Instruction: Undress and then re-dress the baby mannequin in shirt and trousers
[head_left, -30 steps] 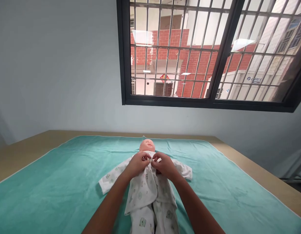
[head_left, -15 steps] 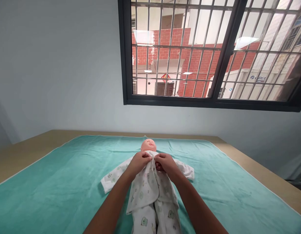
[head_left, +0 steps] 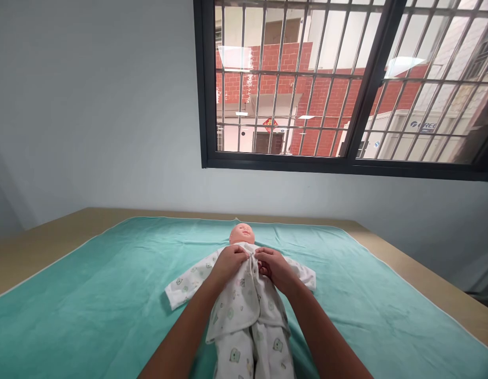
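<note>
A baby doll [head_left: 242, 233] lies on its back, head toward the wall, in a white baby jacket [head_left: 236, 308] with small bear prints and matching trousers [head_left: 236, 355]. At the chest, my left hand [head_left: 231, 263] pinches the jacket's front edge near the neck. Facing it, my right hand [head_left: 274, 267] has thumb and forefinger closed on the other front edge, its remaining fingers curled. A narrow gap separates the two hands. Both jacket sleeves spread out to the sides. Whatever fastening lies at the fingertips is too small to make out.
A turquoise cloth [head_left: 109, 284] lies under the doll, slightly wrinkled. It covers most of a wooden table [head_left: 50, 231], whose bare edges show left, right and behind. A grey wall [head_left: 109, 131] and a barred window [head_left: 287, 163] stand beyond the table.
The right hand has shifted slightly to the right, widening the gap between the fingertips. The left hand stays at the jacket's chest. The whole view has moved slightly.
</note>
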Tool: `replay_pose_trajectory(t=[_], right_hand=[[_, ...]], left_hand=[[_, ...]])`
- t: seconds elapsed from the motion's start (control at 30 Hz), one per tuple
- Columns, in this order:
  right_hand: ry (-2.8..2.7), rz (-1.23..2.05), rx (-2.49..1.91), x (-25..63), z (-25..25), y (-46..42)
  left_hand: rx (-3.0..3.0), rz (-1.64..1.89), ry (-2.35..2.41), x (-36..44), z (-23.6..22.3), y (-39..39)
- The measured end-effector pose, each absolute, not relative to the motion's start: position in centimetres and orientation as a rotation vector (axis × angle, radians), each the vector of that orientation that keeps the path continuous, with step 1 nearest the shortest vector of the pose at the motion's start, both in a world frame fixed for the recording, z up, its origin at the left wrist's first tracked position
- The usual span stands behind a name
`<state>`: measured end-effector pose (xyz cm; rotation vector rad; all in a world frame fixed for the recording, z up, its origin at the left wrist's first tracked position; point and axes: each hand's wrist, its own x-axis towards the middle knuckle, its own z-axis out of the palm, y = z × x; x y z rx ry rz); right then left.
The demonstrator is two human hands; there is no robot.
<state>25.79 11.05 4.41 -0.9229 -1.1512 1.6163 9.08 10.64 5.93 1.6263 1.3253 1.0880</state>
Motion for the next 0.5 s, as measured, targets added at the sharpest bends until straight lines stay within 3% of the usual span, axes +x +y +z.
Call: replay_pose_trajectory(t=[0.5], right_hand=[[-1.144, 1.669, -0.837, 26.1, 4.5, 11.2]], left_hand=[[1.661, 1.140, 1.390, 9.9, 4.8, 11.5]])
